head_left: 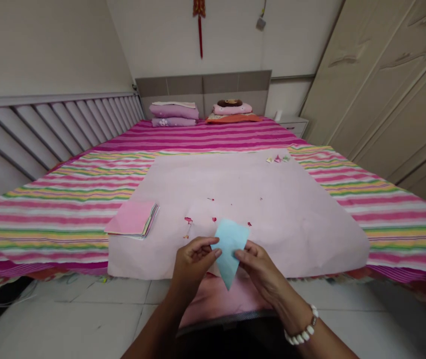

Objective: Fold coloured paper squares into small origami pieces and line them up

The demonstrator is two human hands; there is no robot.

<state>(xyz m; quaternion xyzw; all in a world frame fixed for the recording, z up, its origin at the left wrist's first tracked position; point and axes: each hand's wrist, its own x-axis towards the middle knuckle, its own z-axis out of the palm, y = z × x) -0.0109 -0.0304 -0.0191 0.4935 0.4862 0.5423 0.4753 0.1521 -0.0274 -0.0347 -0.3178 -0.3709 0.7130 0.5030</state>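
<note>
A light blue sheet of paper, folded to a kite-like shape with its point downward, is held up between both hands over the near edge of the bed. My left hand pinches its left side between thumb and fingers. On the right side, my right hand grips it with the thumb in front and fingers behind. A white beaded bracelet circles my right wrist. Behind the paper lies a pale pink sheet, with small red marks or scraps on it that are too small to make out.
A stack of coloured paper lies left on the pale sheet. Small folded paper pieces sit at its far right corner. The striped bed has folded bedding by the headboard. A rail runs along the left, a wardrobe stands right.
</note>
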